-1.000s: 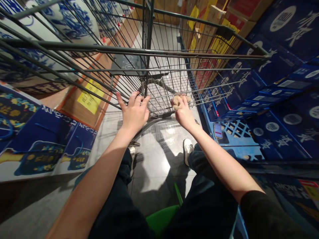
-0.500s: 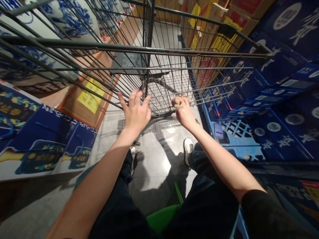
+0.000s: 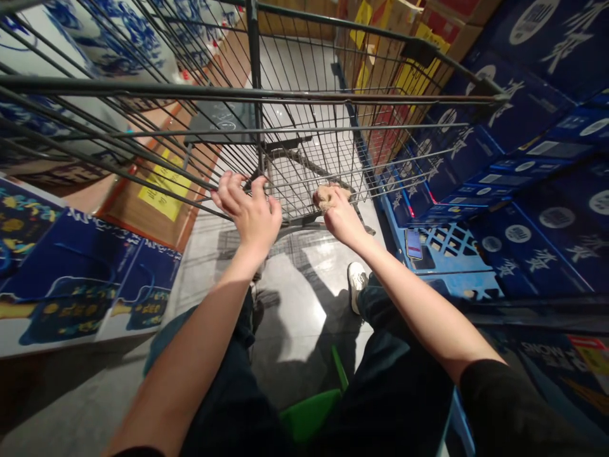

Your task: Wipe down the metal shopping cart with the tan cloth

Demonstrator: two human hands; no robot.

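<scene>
The wire shopping cart (image 3: 309, 168) has swung left with me; my left grip (image 3: 250, 212) curls onto its wires, and my right grip (image 3: 337, 216) clutches a tan fuzzy wad (image 3: 327, 195).

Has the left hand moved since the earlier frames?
Yes: beside the shopping cart's upright post, the left hand now curls its fingers over the wires instead of spreading them.

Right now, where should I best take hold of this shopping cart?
Take the cart by its curved near bar, coming from behind: it faces you, running between your left hand and right hand, and looks stiffer than the thin wires.
</scene>
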